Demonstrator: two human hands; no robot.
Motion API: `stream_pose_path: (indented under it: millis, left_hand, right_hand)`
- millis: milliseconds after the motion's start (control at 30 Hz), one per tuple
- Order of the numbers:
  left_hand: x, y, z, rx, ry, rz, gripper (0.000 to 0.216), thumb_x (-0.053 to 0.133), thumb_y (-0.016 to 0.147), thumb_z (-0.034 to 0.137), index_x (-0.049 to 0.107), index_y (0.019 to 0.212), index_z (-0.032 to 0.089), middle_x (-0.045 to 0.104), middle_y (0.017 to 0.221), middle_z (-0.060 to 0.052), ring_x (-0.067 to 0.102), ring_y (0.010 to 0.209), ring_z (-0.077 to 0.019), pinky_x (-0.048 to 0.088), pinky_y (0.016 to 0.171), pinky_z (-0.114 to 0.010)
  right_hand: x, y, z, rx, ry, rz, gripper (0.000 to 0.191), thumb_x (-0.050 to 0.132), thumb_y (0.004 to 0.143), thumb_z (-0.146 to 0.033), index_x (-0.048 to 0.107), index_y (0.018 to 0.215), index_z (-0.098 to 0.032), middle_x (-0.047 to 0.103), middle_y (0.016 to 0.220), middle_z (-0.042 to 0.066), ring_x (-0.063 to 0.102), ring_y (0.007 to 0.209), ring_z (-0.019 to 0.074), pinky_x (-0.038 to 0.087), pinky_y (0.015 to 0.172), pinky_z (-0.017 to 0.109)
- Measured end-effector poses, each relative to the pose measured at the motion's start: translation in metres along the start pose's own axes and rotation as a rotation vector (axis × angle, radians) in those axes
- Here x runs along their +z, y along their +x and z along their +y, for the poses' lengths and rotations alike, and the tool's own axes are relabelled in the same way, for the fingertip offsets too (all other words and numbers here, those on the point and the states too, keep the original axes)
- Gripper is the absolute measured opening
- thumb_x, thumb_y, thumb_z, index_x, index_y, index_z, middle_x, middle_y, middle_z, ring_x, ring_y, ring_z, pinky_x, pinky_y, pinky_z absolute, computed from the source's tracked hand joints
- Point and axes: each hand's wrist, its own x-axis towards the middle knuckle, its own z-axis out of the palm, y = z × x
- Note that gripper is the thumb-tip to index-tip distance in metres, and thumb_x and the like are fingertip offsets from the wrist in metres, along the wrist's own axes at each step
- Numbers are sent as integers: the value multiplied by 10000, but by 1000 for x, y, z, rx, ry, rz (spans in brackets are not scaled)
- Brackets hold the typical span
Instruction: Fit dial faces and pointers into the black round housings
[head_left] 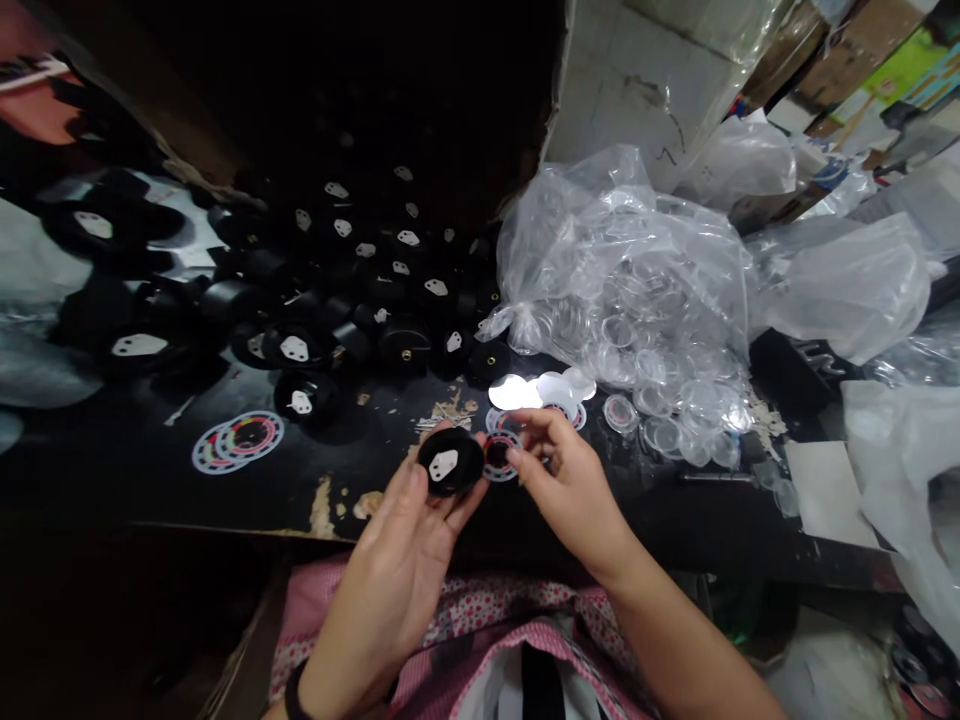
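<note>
My left hand is wrapped around a round black gauge housing, its open side turned up and a white plate with small holes showing inside. Between the thumb and fingers of my right hand is a printed dial disc with a dark centre and coloured marks. The disc is right beside the housing's right rim; whether they touch I cannot tell. Just beyond my right fingers lie more dial discs and several plain white discs. Two overlapping dial faces rest on the bench to the left.
Many black housings are piled along the back left of the dark bench. A plastic bag spills clear round covers at the right. A thin metal rod and a white card lie nearer the right end.
</note>
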Motion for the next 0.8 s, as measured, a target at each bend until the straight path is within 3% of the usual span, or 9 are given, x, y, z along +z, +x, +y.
stream_pose_path:
  millis: [200,267,467,800]
  left_hand:
    - [0,0,-5,-67,133,-11,312,742,822,401,748,1110,280,698,1277,-36,643,1187,-245,580,923,-300]
    - [-1,-2,-9,-56,161,-10,302,763,801,403,760,1087,305,692,1291,-14,606,1242,-245,572,924,-269]
    - [-11,0,-16,-61,242,-105,291,714,848,418,737,1134,370,652,1351,43,559,1296,-198,535,954,-207]
    - [-24,6,-15,-29,373,-219,342,696,867,388,699,1207,348,612,1401,6,547,1309,-235,512,1026,-299]
  right_hand:
    - [1,-1,-15,-121,-22,-15,158,590,913,-152,702,1001,-220,645,939,15,596,891,140,467,827,284]
    - [4,-1,-18,-87,-30,-4,119,608,896,-158,680,969,-218,630,905,6,588,844,135,467,782,279]
    - [6,0,-17,198,128,-75,70,624,857,-239,560,871,-215,545,708,-49,512,558,97,411,534,241]
    - [-4,5,-17,151,-7,-146,130,656,834,-246,530,839,-214,555,755,-42,516,648,105,414,602,246]
